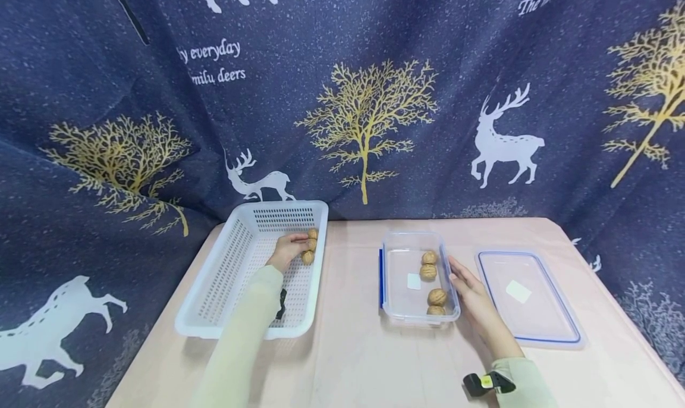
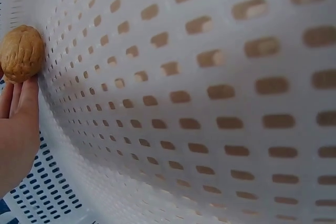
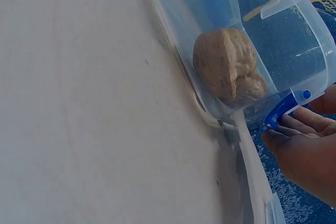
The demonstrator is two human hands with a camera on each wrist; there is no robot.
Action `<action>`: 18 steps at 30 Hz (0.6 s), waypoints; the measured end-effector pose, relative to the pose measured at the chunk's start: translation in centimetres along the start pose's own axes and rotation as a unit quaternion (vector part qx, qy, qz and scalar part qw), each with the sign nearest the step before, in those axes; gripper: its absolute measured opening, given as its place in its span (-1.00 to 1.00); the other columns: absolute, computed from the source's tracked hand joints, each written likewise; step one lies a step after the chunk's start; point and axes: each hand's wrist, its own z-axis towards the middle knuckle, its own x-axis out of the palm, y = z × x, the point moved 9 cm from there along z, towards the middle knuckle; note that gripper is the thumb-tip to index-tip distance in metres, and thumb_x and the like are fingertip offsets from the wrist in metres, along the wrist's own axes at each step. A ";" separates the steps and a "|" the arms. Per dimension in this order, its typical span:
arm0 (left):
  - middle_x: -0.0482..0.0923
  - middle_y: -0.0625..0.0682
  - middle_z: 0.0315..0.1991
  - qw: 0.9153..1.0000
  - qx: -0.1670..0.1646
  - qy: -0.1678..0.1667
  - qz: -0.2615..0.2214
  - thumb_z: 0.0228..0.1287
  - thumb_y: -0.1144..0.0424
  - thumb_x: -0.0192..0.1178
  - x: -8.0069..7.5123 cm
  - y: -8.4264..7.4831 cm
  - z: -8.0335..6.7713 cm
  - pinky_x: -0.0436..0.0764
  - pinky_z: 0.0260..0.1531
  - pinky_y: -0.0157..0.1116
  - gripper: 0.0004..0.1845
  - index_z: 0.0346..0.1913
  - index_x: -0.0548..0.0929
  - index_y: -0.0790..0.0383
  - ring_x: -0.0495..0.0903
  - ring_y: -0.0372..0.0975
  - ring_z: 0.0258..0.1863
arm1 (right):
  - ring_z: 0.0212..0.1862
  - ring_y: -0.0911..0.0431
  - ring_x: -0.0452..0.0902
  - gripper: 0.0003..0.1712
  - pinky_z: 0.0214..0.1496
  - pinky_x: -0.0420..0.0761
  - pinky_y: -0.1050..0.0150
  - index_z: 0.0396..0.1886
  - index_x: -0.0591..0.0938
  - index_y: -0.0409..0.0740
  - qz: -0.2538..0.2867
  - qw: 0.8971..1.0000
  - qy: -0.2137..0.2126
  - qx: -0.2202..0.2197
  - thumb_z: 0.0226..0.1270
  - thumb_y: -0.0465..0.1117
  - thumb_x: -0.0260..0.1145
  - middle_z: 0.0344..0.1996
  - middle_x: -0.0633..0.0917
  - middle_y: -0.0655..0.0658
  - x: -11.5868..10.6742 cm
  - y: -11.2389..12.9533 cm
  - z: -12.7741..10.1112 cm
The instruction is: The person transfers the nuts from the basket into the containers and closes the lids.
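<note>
A: Left hand (image 1: 287,250) is laid inside white basket (image 1: 235,271); fingers loose, touching walnuts (image 1: 309,248) at its right wall.

B: Right hand (image 1: 473,298) is pressed flat against clear container (image 1: 398,304); four walnuts inside; lid (image 1: 527,298) set beside.

Left hand (image 1: 287,250) fingertips hidden behind walnuts (image 1: 308,245); grip unclear. Left wrist view cuts the hand off. Box walnuts (image 3: 229,65) blurred through plastic.
</note>
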 end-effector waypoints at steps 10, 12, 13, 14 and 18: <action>0.61 0.24 0.03 1.000 -0.010 0.004 -0.005 0.15 0.45 0.29 -0.3 -0.1 -0.7 0.56 0.08 -0.22 -0.63 0.06 0.61 0.39 0.60 -0.06 -0.03 | 0.50 -0.18 -0.32 -0.36 0.49 -0.21 -0.08 0.52 -0.12 -0.24 -0.001 1.000 0.005 0.005 0.58 -0.24 -0.16 0.52 -0.16 -0.27 0.1 0.0 -0.2; 0.61 0.23 0.04 1.000 -0.012 0.003 -0.003 0.15 0.43 0.29 -0.5 -0.4 -1.0 0.55 0.09 -0.22 -0.62 0.07 0.60 0.37 0.59 -0.05 -0.01 | 0.50 -0.18 -0.33 -0.36 0.49 -0.21 -0.08 0.52 -0.13 -0.24 0.000 1.000 0.004 0.006 0.58 -0.24 -0.16 0.52 -0.16 -0.27 0.1 -0.1 -0.2; 0.60 0.22 0.05 1.000 -0.012 0.004 0.000 0.16 0.42 0.29 -0.5 -0.5 -1.1 0.54 0.10 -0.21 -0.61 0.08 0.60 0.37 0.58 -0.05 0.01 | 0.50 -0.18 -0.32 -0.36 0.49 -0.21 -0.07 0.52 -0.12 -0.25 0.001 1.000 0.004 0.005 0.58 -0.24 -0.16 0.52 -0.16 -0.27 0.1 -0.1 -0.2; 0.60 0.22 0.06 1.000 -0.013 0.005 -0.001 0.17 0.41 0.29 -0.6 -0.6 -1.2 0.53 0.11 -0.21 -0.61 0.09 0.59 0.36 0.57 -0.05 0.02 | 0.50 -0.18 -0.32 -0.36 0.49 -0.21 -0.07 0.52 -0.12 -0.25 0.001 1.000 0.003 0.006 0.58 -0.24 -0.16 0.52 -0.16 -0.27 0.1 -0.1 -0.2; 0.59 0.21 0.08 1.000 -0.015 -0.001 0.000 0.17 0.40 0.29 -0.9 -0.9 -1.1 0.49 0.16 -0.21 -0.60 0.10 0.60 0.34 0.54 -0.04 0.05 | 0.51 -0.17 -0.32 -0.36 0.49 -0.22 -0.06 0.52 -0.12 -0.25 0.004 1.000 0.003 0.003 0.58 -0.24 -0.15 0.52 -0.16 -0.26 0.0 -0.1 -0.1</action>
